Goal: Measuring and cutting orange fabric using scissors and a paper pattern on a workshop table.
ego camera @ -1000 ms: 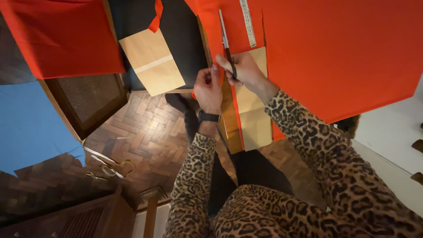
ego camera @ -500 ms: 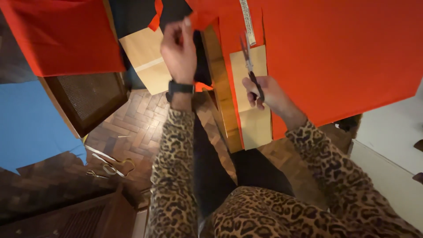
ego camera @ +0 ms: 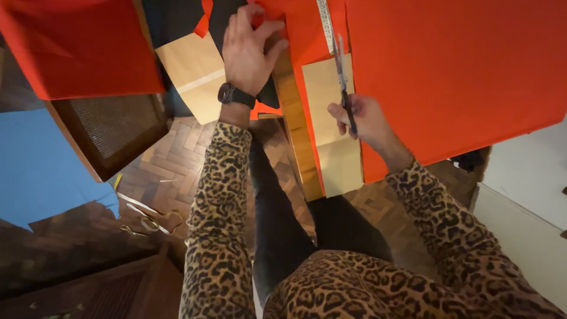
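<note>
My right hand [ego camera: 361, 120] holds a pair of scissors [ego camera: 342, 74] with dark handles, blades pointing up along a cut in the big orange-red sheet [ego camera: 449, 77] on the table. A tan paper piece [ego camera: 331, 118] lies under the sheet at the table's wooden edge [ego camera: 295, 130]. My left hand [ego camera: 248, 50], a dark watch on its wrist, presses flat on the upper left part of the orange-red sheet near the table edge. A white ruler [ego camera: 323, 16] lies on the sheet above the scissors.
Another orange-red sheet [ego camera: 77, 47] covers a chair with a woven seat [ego camera: 112, 127] at left. A tan paper bag [ego camera: 192, 71] hangs beside it. Blue paper [ego camera: 41, 165] and gold scissors [ego camera: 147, 221] lie on the parquet floor. A white wall stands at right.
My left hand left the scissors area, rose to the upper left and now lies flat on the sheet. My right hand with the scissors stayed near the cut.
</note>
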